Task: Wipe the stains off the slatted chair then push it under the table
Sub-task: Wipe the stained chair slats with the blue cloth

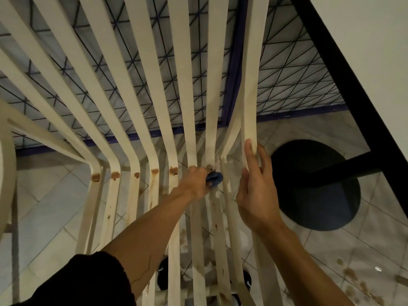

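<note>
Gripping a small blue cloth [215,178] against the pale wooden slatted chair [152,120], left hand [195,184] clenched, right hand [257,191] grasping the rightmost slat, brown stains [154,171] along the bend.

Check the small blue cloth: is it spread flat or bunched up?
Bunched up: the small blue cloth shows as a wad gripped in the left hand, at the slats of the pale wooden chair.

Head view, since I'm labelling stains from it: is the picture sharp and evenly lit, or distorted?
Head view: dim, warm light, no glare; the wide lens bows the chair slats outward; the left hand and its blue cloth look slightly smeared, the right hand gripping the rightmost slat sharper; the brown stains at the slat bends are readable.
</note>
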A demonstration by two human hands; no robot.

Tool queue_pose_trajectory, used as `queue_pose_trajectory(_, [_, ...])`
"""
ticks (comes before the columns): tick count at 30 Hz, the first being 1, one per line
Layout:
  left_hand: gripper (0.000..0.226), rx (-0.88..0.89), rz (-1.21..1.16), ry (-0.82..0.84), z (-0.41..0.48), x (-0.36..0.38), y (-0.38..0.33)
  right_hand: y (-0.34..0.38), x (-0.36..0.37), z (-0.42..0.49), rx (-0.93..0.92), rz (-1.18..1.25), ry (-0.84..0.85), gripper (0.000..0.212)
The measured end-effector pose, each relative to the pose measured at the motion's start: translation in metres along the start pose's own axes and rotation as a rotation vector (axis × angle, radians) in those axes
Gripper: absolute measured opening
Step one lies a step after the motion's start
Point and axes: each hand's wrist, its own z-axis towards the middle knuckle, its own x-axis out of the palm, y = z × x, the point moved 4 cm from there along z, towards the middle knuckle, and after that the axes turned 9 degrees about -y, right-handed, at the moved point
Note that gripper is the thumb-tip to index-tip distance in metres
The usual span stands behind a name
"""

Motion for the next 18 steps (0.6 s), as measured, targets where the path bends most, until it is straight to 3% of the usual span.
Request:
queue_pose_trajectory(3, [0.027,-0.013,-0.018,0.013,-0.005,0.0,0.005,0.0,0.001,-0.002,0.002,0.034,0.004,0.067])
queue_pose_trajectory(7, [0.027,0.022,-0.034,-0.087,0.0,-0.009,-0.002,0.001,0.004,-0.003,-0.029,-0.052,-0.002,0.075])
queue_pose_trajectory(10, [0.025,0.037,-0.038,-0.146,-0.001,-0.005,-0.004,-0.002,0.001,-0.008,-0.024,-0.05,0.01,0.07])
queue_pose_trajectory(16, [0.034,0.07,-0.021,-0.063,-0.032,0.008,0.004,-0.001,-0.017,-0.047,-0.095,-0.173,-0.062,0.054])
queue_pose_trajectory(18, [0.027,0.111,-0.091,-0.033,-0.039,0.013,0.007,-0.001,-0.017,-0.061,-0.111,-0.204,-0.073,0.054])
